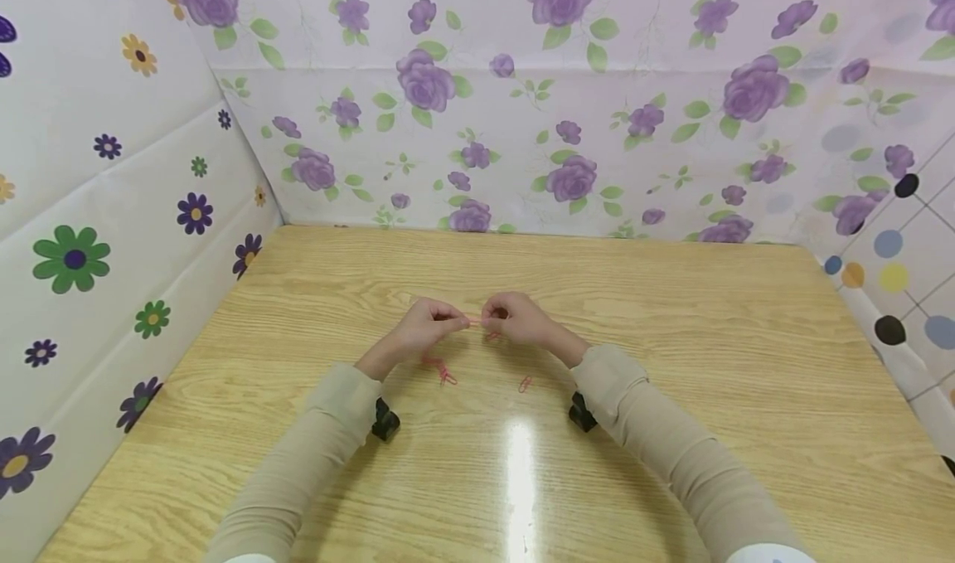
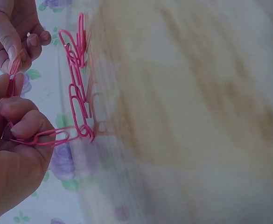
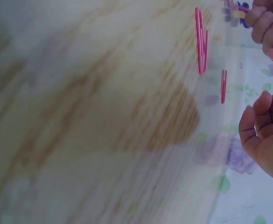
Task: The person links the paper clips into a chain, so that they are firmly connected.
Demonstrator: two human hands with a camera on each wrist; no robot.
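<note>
My left hand (image 1: 427, 327) and right hand (image 1: 520, 319) meet above the middle of the table, fingertips close together. Between them is a pink paper clip (image 2: 15, 66), pinched by the right thumb and finger at one end, while the left fingers grip at the other. A chain of linked pink paper clips (image 2: 78, 88) trails from under the curled left fingers down to the tabletop. Whether the clip between the hands is hooked to the chain is hidden by the fingers. Two loose pink paper clips (image 3: 201, 42) lie on the table near the right hand.
The wood-grain table (image 1: 709, 339) carries a bright glare streak in front of the hands. A purple-flowered cloth (image 1: 522, 148) hangs behind it, with patterned sheets at both sides. Black wrist cameras (image 1: 385, 420) sit under both sleeves.
</note>
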